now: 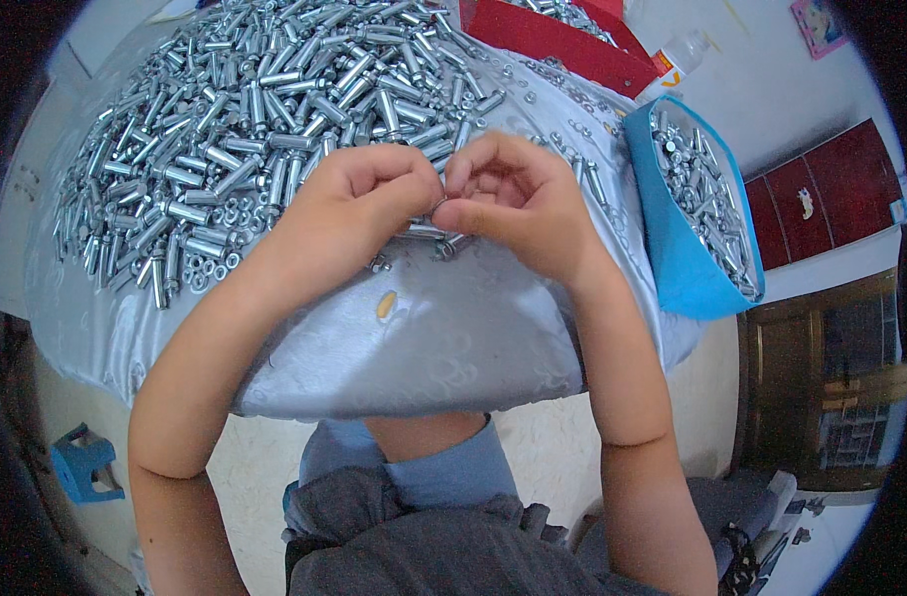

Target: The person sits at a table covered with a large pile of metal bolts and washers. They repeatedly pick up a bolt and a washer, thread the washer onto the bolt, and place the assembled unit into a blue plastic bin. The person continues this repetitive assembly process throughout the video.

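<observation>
Over the near edge of a big pile of silvery metal sleeve anchor bolts (275,109), my two hands meet fingertip to fingertip. My left hand (349,199) is closed, its thumb pressed against the curled fingers. My right hand (528,204) pinches with thumb and forefinger at the same spot. A tiny glint of metal shows between the fingertips, but most of it is hidden, so its kind cannot be made out. Just below the hands a few bolts lie on the shiny grey tablecloth (453,338). Loose nuts (213,263) lie left of my left wrist.
A blue fabric bin (687,253) full of bolts stands at the right table edge. Behind it are a red box (562,45) with metal parts and a clear plastic bottle (680,58). A small yellowish piece (386,304) lies near me. A blue stool (86,462) stands on the floor, left.
</observation>
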`<state>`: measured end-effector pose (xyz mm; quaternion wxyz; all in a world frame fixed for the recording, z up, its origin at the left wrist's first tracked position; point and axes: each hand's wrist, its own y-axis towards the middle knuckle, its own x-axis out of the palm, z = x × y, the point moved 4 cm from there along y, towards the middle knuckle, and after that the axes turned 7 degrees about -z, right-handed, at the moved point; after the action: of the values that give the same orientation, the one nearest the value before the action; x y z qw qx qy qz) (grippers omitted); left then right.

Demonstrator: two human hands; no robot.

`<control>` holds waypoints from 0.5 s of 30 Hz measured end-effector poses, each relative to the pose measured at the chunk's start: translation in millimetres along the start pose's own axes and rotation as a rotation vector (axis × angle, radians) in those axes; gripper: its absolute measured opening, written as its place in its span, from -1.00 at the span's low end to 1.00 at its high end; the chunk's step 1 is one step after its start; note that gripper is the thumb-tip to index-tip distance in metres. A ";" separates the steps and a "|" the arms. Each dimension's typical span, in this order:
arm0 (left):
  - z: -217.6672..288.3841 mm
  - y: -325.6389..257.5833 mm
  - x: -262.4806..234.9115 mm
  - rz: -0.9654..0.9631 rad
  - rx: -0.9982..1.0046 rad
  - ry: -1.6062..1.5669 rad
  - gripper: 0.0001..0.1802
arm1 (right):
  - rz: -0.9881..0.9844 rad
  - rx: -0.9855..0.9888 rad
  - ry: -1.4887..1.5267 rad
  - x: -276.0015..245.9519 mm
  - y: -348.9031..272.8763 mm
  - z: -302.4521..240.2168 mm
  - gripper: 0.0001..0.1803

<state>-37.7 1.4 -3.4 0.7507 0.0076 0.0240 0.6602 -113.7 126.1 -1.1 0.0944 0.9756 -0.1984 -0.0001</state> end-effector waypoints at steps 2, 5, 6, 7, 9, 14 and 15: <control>0.2 -1.2 -0.3 0.020 0.008 -0.006 -0.79 | 0.034 0.002 -0.100 1.9 0.2 -0.8 -0.79; 0.1 -1.5 -0.2 0.051 -0.024 -0.041 -0.79 | 0.089 -0.048 -0.323 -0.3 0.5 -2.4 -0.79; 0.1 -0.9 0.1 0.061 -0.040 -0.058 -0.78 | 0.108 -0.073 -0.411 -1.7 0.2 -3.3 -0.79; 0.5 -0.8 0.2 0.072 -0.056 -0.072 -0.78 | 0.120 -0.079 -0.390 -2.0 0.1 -3.3 -0.79; 1.0 -1.4 -0.2 0.095 -0.089 -0.097 -0.78 | 0.142 -0.093 -0.345 -0.5 0.7 -2.3 -0.80; 1.4 -1.8 -2.4 0.036 -0.025 -0.012 -0.77 | 0.064 -0.095 -0.027 3.8 2.6 2.4 -0.86; 1.3 -2.2 -2.1 0.034 -0.031 -0.012 -0.77 | 0.038 -0.084 -0.046 4.8 2.0 1.8 -0.87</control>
<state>-35.7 -0.9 -2.1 0.7393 0.0002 0.0093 0.6733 -110.1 122.1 -2.2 0.1304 0.9666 -0.2186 -0.0289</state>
